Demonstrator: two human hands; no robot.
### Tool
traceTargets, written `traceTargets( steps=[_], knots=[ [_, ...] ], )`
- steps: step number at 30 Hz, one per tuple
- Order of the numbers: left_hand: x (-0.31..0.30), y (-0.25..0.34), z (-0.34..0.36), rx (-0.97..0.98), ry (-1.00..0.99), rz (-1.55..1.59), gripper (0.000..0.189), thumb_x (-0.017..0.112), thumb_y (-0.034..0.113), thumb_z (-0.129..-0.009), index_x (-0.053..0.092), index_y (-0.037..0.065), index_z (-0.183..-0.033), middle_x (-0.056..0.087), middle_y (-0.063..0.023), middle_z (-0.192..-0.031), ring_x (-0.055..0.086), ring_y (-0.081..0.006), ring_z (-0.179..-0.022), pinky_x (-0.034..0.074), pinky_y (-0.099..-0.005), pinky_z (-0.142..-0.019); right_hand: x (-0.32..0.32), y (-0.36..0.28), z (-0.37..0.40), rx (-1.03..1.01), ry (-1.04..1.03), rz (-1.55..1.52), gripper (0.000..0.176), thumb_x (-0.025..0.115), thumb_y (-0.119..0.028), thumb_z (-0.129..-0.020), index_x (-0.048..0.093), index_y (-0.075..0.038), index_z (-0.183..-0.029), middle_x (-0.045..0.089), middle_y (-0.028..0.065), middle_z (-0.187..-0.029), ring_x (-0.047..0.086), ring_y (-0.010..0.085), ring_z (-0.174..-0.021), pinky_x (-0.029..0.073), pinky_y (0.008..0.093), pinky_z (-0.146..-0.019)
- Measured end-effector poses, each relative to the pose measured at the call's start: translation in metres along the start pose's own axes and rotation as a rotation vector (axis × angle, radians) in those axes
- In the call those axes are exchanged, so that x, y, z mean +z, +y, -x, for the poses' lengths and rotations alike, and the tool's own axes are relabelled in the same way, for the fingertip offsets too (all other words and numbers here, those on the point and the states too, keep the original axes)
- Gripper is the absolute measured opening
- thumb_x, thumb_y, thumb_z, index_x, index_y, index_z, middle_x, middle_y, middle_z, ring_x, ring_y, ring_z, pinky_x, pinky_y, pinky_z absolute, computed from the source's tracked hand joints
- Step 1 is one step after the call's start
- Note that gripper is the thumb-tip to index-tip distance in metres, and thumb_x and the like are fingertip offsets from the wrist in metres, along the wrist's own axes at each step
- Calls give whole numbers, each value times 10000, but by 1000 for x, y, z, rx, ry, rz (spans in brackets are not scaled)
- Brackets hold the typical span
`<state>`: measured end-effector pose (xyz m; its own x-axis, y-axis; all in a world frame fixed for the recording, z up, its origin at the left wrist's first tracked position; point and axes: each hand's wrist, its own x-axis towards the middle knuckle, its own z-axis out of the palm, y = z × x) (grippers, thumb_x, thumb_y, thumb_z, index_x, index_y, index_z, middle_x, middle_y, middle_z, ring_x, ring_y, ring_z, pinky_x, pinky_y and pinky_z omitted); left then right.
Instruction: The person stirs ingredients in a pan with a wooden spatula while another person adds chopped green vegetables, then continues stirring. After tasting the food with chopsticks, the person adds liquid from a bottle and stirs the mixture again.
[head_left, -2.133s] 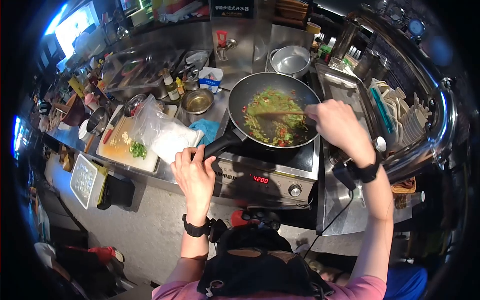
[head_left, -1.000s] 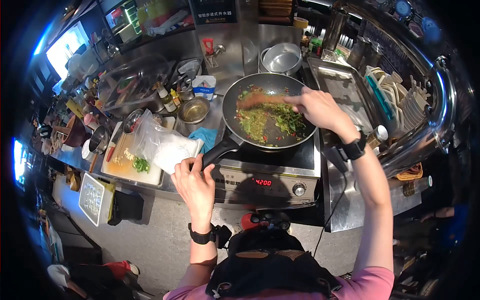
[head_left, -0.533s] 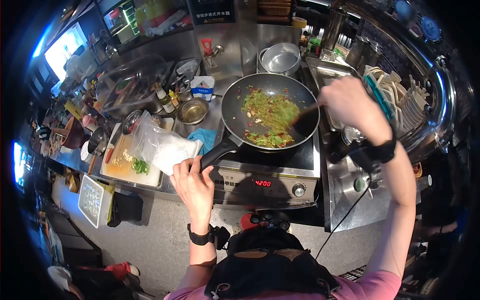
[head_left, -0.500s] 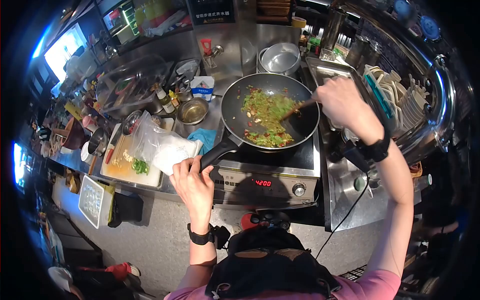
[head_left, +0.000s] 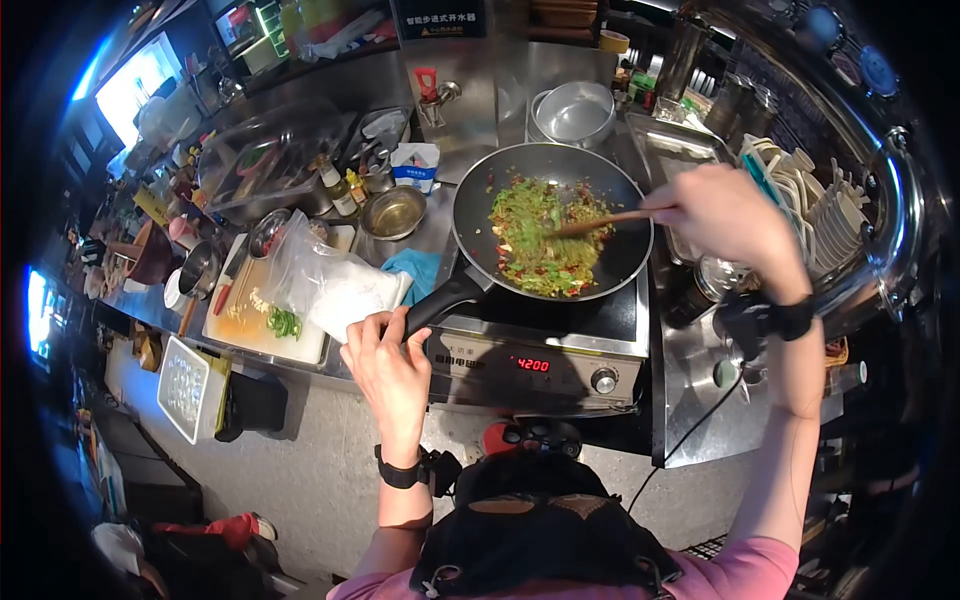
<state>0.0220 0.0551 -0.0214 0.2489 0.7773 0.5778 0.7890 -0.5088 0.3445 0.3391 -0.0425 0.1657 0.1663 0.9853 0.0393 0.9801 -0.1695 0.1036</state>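
A dark frying pan (head_left: 625, 245) rests on the induction cooker (head_left: 560, 365), whose red display reads 4200. Chopped green and red peppers (head_left: 530, 225) are spread over the pan's bottom. My left hand (head_left: 385, 350) is closed around the end of the black pan handle, beside a white plastic bag. Above the pan's right rim, my right hand (head_left: 725, 215) grips a wooden spatula (head_left: 615, 217). The spatula's blade lies among the peppers and is smeared by motion.
Left of the cooker are a cutting board (head_left: 300, 345) with sliced green pepper, a steel bowl of oil (head_left: 393, 213) and a blue cloth (head_left: 420, 270). Metal pots (head_left: 575, 112) stand behind the pan. Stacked white dishes (head_left: 835, 225) and a metal tray (head_left: 670, 140) are at right.
My right hand has moved right and slightly down, its spatula now lying flatter across the pan. The peppers have been shifted about. My left hand stays on the handle.
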Motion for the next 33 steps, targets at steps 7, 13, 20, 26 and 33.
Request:
traceTargets(
  steps=[7,13,20,26,33],
  knots=[
    [0,2,1,-7,3,-4,333,792,154,-789,752,51,-1103,653,-73,-1006,565,-270,-1007,403,-412,-874,-9,1,1,-27,-36,-19,201,650,-146,-801,806,-146,-929,742,147,-864,709,335,-890,552,434,-790],
    [3,0,1,-3,19,6,359,795,177,-790,749,54,-1124,640,-69,-982,548,-280,-972,404,-412,-903,-20,16,-3,63,87,190,160,680,-127,-749,797,-113,-858,732,153,-822,719,344,-816,570,446,-735],
    [1,0,2,10,28,10,353,793,172,-787,750,53,-1116,638,-70,-979,547,-281,-976,399,-415,-911,55,24,-50,-85,350,419,113,683,-97,-735,781,-119,-787,691,165,-737,700,347,-758,559,454,-685],
    [-1,0,0,8,27,15,349,792,165,-783,751,50,-1110,640,-72,-975,548,-282,-973,398,-411,-891,48,6,-61,25,246,41,287,602,-122,-917,746,-167,-1160,700,205,-900,688,390,-880,553,480,-751],
    [-1,2,2,27,36,16,353,795,161,-778,751,46,-1109,639,-77,-975,549,-280,-972,399,-410,-891,84,-5,-45,-84,90,38,376,585,-129,-924,703,-221,-1269,676,188,-917,681,369,-857,544,474,-740]
  ],
)
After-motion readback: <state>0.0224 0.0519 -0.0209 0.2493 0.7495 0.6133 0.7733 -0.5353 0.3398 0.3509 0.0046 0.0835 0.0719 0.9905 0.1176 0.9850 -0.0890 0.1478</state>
